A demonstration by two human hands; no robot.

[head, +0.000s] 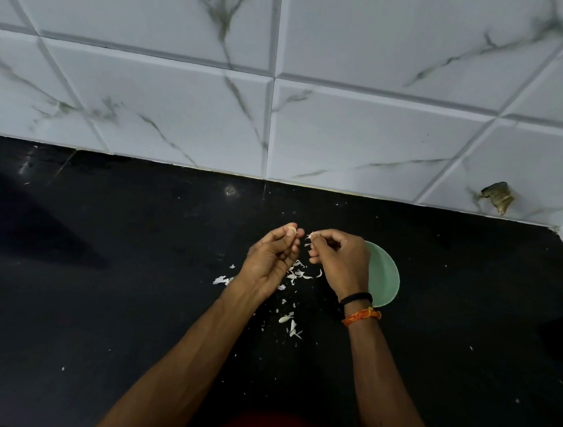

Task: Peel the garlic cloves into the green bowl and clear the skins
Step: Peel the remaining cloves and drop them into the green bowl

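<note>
Head view: the left hand (271, 261) pinches a pale, smooth garlic clove (291, 229) between thumb and forefinger. The right hand (339, 265), just beside it, pinches a thin, papery skin strip (310, 238) in curled fingers. The green bowl (384, 277), round and matte, sits on the black counter (139, 287) directly beyond the right hand, partly hidden by it; its contents cannot be seen. The clove therefore lies left of the bowl, with the right hand between them. White skin flakes (295, 276) litter the counter left of the bowl, beneath both hands.
</note>
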